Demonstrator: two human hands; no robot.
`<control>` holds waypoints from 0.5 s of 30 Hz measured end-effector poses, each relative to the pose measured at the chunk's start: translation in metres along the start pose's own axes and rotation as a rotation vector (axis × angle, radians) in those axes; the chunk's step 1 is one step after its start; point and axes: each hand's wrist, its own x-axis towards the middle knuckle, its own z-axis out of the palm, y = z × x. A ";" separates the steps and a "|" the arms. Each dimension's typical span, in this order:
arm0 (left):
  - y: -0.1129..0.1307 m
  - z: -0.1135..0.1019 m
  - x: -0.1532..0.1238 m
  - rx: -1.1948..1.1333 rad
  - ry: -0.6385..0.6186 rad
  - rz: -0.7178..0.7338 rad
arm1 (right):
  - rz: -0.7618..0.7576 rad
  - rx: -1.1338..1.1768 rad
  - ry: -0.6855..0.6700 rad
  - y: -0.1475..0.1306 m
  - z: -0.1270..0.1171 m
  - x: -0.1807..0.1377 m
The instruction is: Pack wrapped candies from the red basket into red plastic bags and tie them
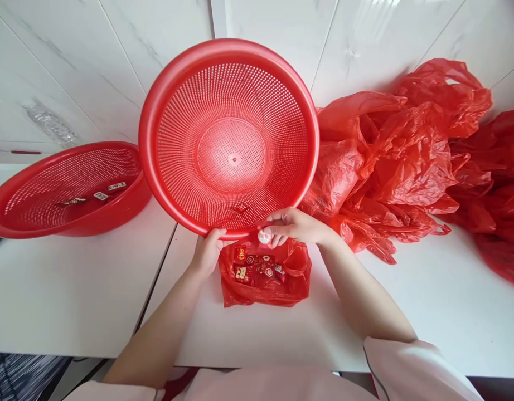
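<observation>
"Perforated red basket (232,146), center: why is it tilted?"

"You hold it with its mouth turned toward you, above the bench (93,289); that angle probably lets you see and reach the inside. Your left hand (207,253) grips the near rim, thumb over the lip, fingers largely hidden, seemingly to steady it. What supports the far side cannot be seen."

"And your right hand (296,224)?"

"It lies at the same rim, fingertips pinching a white-and-red item (264,236) too small to identify."

"Which containers hold what?"

"In your tilted basket, one small dark-red packet (240,209) lies low on the wall, near the rim. Just below, the wide-mouthed red bag (261,295) holds several printed red packets (243,273); its place directly before you probably suits both hands. To your left, a second perforated basket (115,221) contains packets with white markings (100,196). To your right lies a heap of red plastic bags (424,167), contents indeterminable."
</observation>
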 end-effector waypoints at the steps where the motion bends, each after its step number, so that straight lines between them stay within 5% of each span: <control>1: 0.000 0.001 0.000 -0.001 0.003 0.005 | -0.015 -0.050 -0.016 0.000 0.002 0.000; 8: -0.005 0.013 -0.010 -0.033 -0.058 -0.049 | -0.454 -0.580 0.422 0.000 0.023 0.009; 15: -0.017 0.012 -0.015 0.050 -0.015 -0.089 | -0.383 -0.901 0.357 0.015 0.032 0.019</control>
